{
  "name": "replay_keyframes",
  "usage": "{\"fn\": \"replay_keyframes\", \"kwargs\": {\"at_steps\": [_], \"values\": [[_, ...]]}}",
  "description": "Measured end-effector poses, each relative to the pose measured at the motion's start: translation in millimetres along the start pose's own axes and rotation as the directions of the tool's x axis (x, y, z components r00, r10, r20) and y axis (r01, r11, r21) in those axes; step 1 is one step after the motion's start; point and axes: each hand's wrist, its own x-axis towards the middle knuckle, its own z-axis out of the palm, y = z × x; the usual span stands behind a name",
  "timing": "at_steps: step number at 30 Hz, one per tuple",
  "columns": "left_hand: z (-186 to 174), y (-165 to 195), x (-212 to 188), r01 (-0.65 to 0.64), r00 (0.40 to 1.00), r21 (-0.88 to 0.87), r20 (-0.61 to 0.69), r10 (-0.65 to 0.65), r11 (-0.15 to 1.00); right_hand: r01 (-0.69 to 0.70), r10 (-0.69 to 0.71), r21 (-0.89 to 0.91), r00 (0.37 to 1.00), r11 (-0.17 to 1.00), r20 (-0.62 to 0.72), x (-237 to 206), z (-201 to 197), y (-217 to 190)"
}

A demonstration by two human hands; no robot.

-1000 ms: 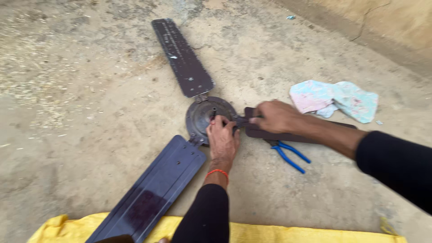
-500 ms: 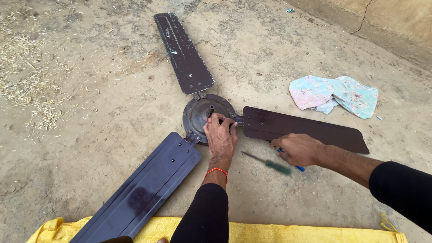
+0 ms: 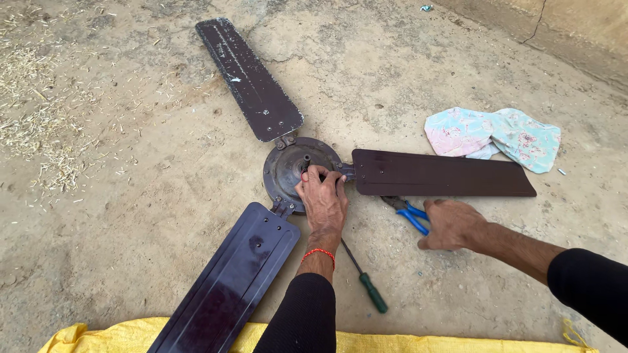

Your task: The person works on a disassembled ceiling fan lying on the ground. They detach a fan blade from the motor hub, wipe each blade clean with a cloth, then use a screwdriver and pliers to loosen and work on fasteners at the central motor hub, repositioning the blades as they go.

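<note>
Head view: my left hand (image 3: 324,199) pressed flat on the fan hub (image 3: 291,171), fingers curled at its centre. My right hand (image 3: 451,224) closed over the blue-handled pliers (image 3: 409,212), lying just right of the hub. Screwdriver (image 3: 364,274) lay untouched between my arms.

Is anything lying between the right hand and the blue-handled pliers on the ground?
Nothing visible. The right hand sits directly at the pliers, fingers over the blue handles, just below the fan blade. The screwdriver lies off to the side.

Left hand (image 3: 324,199) pressed flat; right hand (image 3: 451,224) curled, palm down.
</note>
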Motion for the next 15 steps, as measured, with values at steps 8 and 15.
{"fn": "replay_keyframes", "kwargs": {"at_steps": [8,15], "values": [[-4,2,1,0.004,1.0,-0.018,0.02,-0.004,1.0,0.473,-0.469,0.186,0.881,0.861,-0.068,4,5,19],[-6,-2,0,-0.016,1.0,-0.062,0.021,0.017,0.998,0.488,-0.432,0.112,0.841,0.866,-0.326,-14,15,18]]}}
